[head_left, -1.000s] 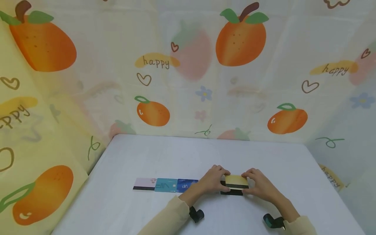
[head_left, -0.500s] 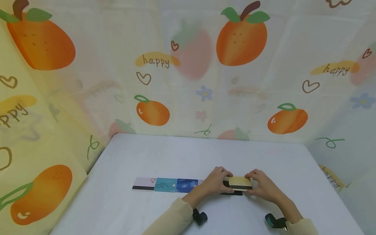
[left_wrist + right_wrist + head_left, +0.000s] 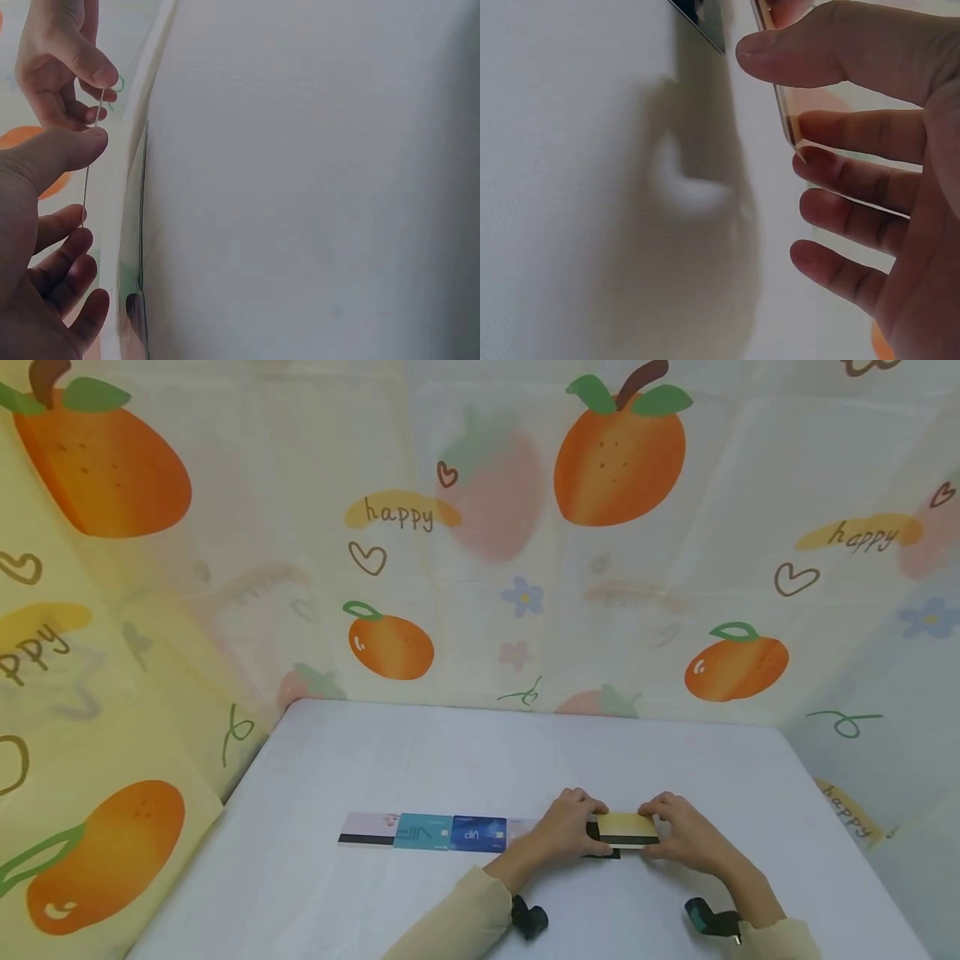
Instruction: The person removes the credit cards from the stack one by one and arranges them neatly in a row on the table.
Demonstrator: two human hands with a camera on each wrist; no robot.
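Between my two hands is a gold card [image 3: 628, 823] with a black stripe, raised above the table and seen edge-on in the left wrist view. My left hand [image 3: 567, 827] pinches its left end with thumb and fingers. At the other end, my right hand [image 3: 686, 833] grips it the same way, thumb at the near edge. A dark-edged card [image 3: 609, 857] lies on the table below, mostly hidden by the gold card and my left hand. To the left runs a row of cards: lilac [image 3: 366, 825], teal [image 3: 424, 832], dark blue [image 3: 478, 833], and a pale one [image 3: 520, 829] partly covered.
A white table [image 3: 450, 752] stretches under everything. Behind it hangs a fruit-patterned curtain [image 3: 465, 635], which also comes round both sides. Black wrist cameras [image 3: 529, 918] sit near both cuffs.
Both hands have shifted to the right, carrying the gold card with them over the dark-edged card. The cards of the row on the left stay where they were.
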